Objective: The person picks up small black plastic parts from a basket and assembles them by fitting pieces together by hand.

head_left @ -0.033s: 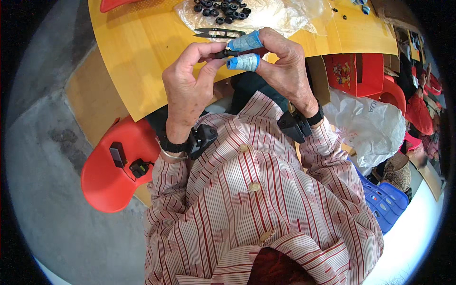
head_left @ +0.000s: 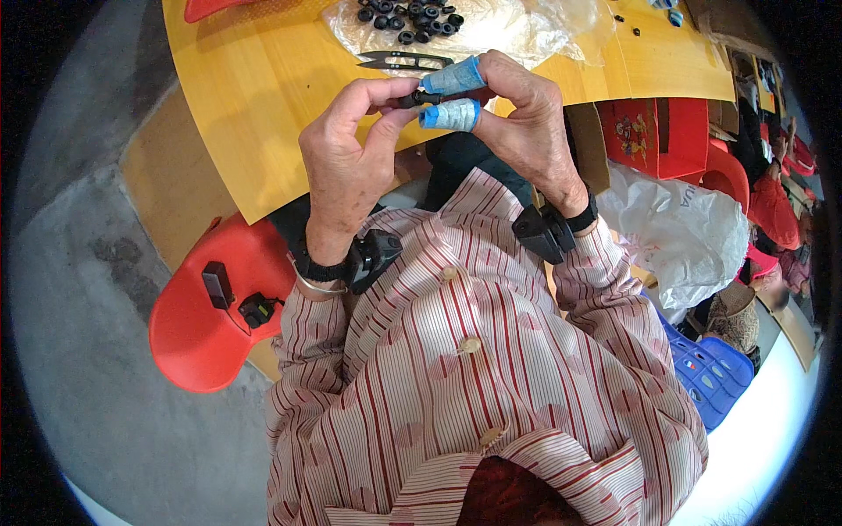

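Observation:
My left hand (head_left: pixel 351 145) pinches one end of a small black part (head_left: pixel 427 98) between thumb and fingertips, above the near edge of the yellow table (head_left: pixel 254 131). On its other side, my right hand (head_left: pixel 531 114) closes its thumb and forefinger, both wrapped in blue-and-white tape, around the same part. Most of the part is hidden by the fingers, so its exact kind does not show. Just beyond the hands lie black thread snips (head_left: pixel 399 60). Farther back, several black ring-shaped pieces (head_left: pixel 423 24) are heaped on a clear plastic sheet (head_left: pixel 509 31).
To the left, a red stool (head_left: pixel 189 342) bears a black box and a small cabled device. A red box (head_left: pixel 681 136) and a white plastic bag (head_left: pixel 684 237) are at the right, above a blue plastic stool (head_left: pixel 715 373). Other people sit at the far right.

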The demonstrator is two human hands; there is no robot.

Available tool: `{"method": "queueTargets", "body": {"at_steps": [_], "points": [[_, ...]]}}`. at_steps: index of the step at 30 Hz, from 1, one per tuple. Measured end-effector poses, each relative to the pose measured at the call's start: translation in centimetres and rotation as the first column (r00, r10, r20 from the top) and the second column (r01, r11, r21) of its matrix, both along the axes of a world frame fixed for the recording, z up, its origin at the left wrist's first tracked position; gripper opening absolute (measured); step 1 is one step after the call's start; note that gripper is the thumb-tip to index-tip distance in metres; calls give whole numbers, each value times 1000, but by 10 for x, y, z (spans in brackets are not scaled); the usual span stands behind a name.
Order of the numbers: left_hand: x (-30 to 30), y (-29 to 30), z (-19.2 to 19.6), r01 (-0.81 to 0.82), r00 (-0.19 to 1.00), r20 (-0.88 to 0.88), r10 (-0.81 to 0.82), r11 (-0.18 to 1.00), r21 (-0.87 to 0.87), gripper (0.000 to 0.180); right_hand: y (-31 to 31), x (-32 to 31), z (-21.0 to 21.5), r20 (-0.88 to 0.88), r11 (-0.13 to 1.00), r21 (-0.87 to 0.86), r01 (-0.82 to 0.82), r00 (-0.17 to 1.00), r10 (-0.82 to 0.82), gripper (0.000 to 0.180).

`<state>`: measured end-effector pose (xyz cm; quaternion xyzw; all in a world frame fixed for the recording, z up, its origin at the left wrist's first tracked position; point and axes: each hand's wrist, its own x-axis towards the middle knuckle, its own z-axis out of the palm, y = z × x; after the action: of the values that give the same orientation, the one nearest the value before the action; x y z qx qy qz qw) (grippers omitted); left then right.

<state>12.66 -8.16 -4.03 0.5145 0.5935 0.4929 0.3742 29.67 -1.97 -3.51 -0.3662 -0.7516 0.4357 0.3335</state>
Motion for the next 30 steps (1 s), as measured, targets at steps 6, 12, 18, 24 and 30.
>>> {"method": "queueTargets", "body": {"at_steps": [6,12,18,24,30], "points": [[1,0,-1,-10,999,44,10,1000,11,17,0,0,1,-3,1000,-17,17,1000,-18,25],[1,0,0,-10,1000,2,10,1000,19,17,-1,2,3,25,1000,-20,5,1000,-5,23],[1,0,-1,-1,1000,-22,2,999,47,17,-1,3,3,46,999,-37,0,999,2,23],[0,-1,0,-3,997,-71,7,999,51,20,0,3,2,27,998,-64,-17,999,19,23],[3,-1,5,-47,999,-8,47,999,18,15,1,4,1,31,996,-91,-20,999,23,23]]}}
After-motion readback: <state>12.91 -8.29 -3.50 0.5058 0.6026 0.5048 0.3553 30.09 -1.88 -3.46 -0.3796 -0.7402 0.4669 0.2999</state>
